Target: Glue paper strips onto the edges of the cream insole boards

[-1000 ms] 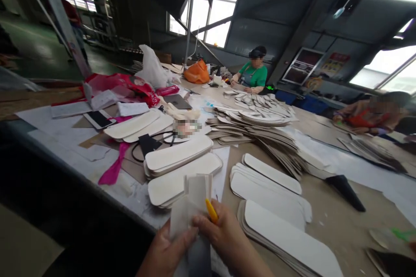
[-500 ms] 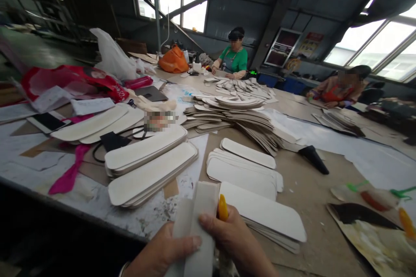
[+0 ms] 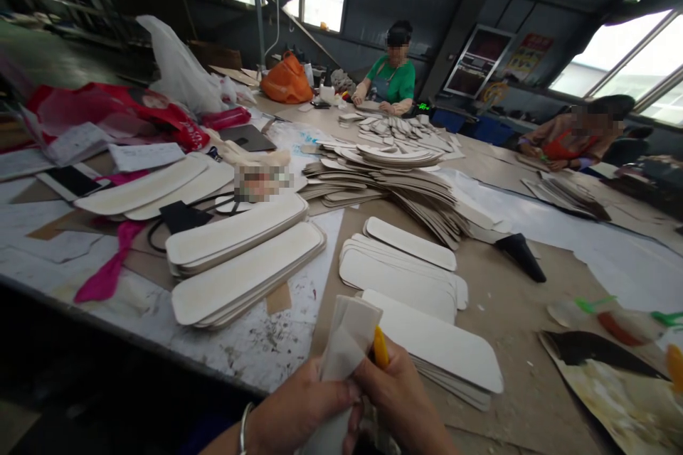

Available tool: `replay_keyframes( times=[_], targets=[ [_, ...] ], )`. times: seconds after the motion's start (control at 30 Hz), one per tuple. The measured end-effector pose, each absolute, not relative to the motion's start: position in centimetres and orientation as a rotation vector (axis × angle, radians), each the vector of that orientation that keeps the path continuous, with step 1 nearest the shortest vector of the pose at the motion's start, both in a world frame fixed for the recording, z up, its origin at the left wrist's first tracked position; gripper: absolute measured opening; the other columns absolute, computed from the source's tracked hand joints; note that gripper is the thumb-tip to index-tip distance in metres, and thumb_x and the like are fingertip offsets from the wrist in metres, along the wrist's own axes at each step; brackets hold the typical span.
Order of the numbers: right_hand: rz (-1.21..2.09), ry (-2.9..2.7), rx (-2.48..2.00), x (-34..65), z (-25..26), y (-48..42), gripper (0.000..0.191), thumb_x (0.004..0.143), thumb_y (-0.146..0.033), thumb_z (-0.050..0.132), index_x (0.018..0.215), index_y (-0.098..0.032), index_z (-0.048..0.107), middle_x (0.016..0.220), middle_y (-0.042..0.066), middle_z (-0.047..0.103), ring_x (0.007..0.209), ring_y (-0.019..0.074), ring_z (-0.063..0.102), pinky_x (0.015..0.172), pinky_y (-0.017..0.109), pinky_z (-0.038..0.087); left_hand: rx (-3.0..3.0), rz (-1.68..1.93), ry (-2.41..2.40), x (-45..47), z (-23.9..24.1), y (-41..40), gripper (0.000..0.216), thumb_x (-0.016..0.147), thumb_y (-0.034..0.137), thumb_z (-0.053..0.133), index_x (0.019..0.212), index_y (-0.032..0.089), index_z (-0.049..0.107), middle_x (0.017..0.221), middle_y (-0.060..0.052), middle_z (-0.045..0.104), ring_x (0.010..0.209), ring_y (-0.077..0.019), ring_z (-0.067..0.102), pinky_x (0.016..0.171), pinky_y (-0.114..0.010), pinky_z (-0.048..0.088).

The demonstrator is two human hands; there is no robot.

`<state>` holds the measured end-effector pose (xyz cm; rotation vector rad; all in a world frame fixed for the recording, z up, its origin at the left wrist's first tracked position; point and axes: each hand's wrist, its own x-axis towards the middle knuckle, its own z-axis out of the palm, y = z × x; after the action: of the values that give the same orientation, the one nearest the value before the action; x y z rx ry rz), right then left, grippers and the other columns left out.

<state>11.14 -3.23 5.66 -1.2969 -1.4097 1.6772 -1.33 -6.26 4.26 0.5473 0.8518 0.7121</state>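
My left hand (image 3: 302, 405), with a bracelet at the wrist, is closed around a pale, bent strip of sheet material (image 3: 349, 330). The strip stands up between my hands, its upper end folded or overlapped. Pressed against its right side, my right hand (image 3: 403, 391) is closed on a tool with a yellow handle (image 3: 380, 348). Most of that tool is hidden by the fingers, so its kind does not show. Just beyond my right hand lies a stack of white rounded panels (image 3: 442, 341). Another stack of long cream panels (image 3: 248, 274) lies to the left.
Curved pieces (image 3: 384, 181) are piled mid-table. A black cone-shaped piece (image 3: 520, 256) and a glue-stained sheet (image 3: 613, 398) lie right. A phone (image 3: 75, 180), red bag (image 3: 117, 121) and pink cloth (image 3: 112, 266) are left. Two people (image 3: 392, 78) (image 3: 576, 131) sit across the table.
My hands have come closer together and the strip is now bent over between them. The yellow handle has shifted slightly right, and the view has tilted down a little.
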Motion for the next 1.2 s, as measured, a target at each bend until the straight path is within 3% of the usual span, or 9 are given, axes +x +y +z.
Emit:
replay_keyframes(
  times=[0.1,0.2,0.3,0.4,0.53,0.67,0.83,1.07,1.2],
  targets=[
    [1.163,-1.501,-1.433,11.6,5.7,-3.3,0.037,0.081,-0.052,0.048,0.091,-0.017,0.056,0.063,-0.001,0.052,0.057,0.0136,0.05,0.055,0.024,0.044,0.588,0.752,0.957,-1.7,3.9,-6.1,0.038,0.06,0.048,0.067,0.076,0.016,0.054,0.048,0.004,0.051,0.039,-0.0101,0.045,0.041,-0.021,0.039],
    [0.88,-1.614,-1.428,11.7,5.7,-3.6,0.026,0.083,-0.042,0.049,0.093,-0.019,0.056,0.073,0.001,0.053,0.062,0.0135,0.05,0.061,0.024,0.043,0.668,0.757,1.037,-2.1,3.8,-6.2,0.043,0.065,0.054,0.062,0.083,0.016,0.052,0.053,0.004,0.052,0.042,-0.0101,0.046,0.044,-0.021,0.038],
    [0.927,-1.815,-1.333,11.1,5.7,-3.7,0.014,0.078,-0.034,0.057,0.079,-0.02,0.056,0.072,0.0,0.053,0.063,0.0139,0.051,0.059,0.023,0.043,0.798,0.726,1.036,-2.4,3.8,-6.3,0.044,0.075,0.058,0.05,0.069,0.014,0.054,0.051,0.001,0.051,0.045,-0.0101,0.046,0.047,-0.021,0.036],
    [0.91,-1.905,-1.345,10.5,5.7,-3.6,0.014,0.077,-0.029,0.057,0.067,-0.021,0.05,0.071,-0.001,0.053,0.066,0.0142,0.052,0.06,0.023,0.043,0.798,0.662,1.028,-2.6,3.8,-6.2,0.039,0.077,0.051,0.051,0.067,0.013,0.057,0.05,-0.001,0.052,0.046,-0.0102,0.046,0.046,-0.021,0.034],
    [0.924,-1.999,-1.361,10.4,5.6,-3.6,0.012,0.079,-0.027,0.052,0.069,-0.021,0.049,0.067,-0.002,0.054,0.061,0.0125,0.05,0.055,0.02,0.041,0.618,0.684,0.933,-3.2,3.7,-6.0,0.026,0.063,0.035,0.066,0.076,0.012,0.061,0.052,-0.001,0.055,0.045,-0.01,0.046,0.046,-0.02,0.035],
    [0.837,-2.019,-1.469,10.6,5.2,-3.5,0.021,0.084,-0.032,0.045,0.066,-0.022,0.046,0.058,-0.003,0.053,0.053,0.0121,0.049,0.051,0.02,0.037,0.404,0.772,0.776,-4.1,3.8,-6.0,0.024,0.056,0.026,0.067,0.076,0.012,0.063,0.053,-0.001,0.055,0.046,-0.0102,0.048,0.048,-0.021,0.038],
    [0.655,-2.163,-1.404,10.9,5.1,-2.6,0.025,0.088,-0.037,0.039,0.068,-0.023,0.046,0.058,-0.001,0.057,0.05,0.0138,0.053,0.049,0.022,0.037,0.388,0.774,0.837,-5.2,3.9,-5.6,0.02,0.059,0.03,0.068,0.07,0.013,0.064,0.052,-0.001,0.054,0.045,-0.0091,0.045,0.046,-0.019,0.034],
    [0.672,-2.14,-1.501,10.0,5.6,-1.5,0.036,0.087,-0.047,0.04,0.063,-0.022,0.051,0.055,-0.001,0.055,0.05,0.0126,0.049,0.05,0.022,0.033,0.503,0.808,0.953,-6.0,4.5,-5.5,0.04,0.057,0.035,0.076,0.086,0.012,0.064,0.064,-0.004,0.064,0.055,-0.0121,0.053,0.052,-0.02,0.037],
    [0.602,-2.146,-1.56,9.8,5.2,-1.5,0.038,0.087,-0.045,0.04,0.06,-0.021,0.053,0.054,-0.001,0.055,0.05,0.0125,0.048,0.052,0.023,0.03,0.454,0.885,0.971,-5.7,4.6,-5.8,0.034,0.057,0.033,0.077,0.082,0.013,0.063,0.061,-0.001,0.061,0.052,-0.0103,0.05,0.05,-0.019,0.037]
  ],
)
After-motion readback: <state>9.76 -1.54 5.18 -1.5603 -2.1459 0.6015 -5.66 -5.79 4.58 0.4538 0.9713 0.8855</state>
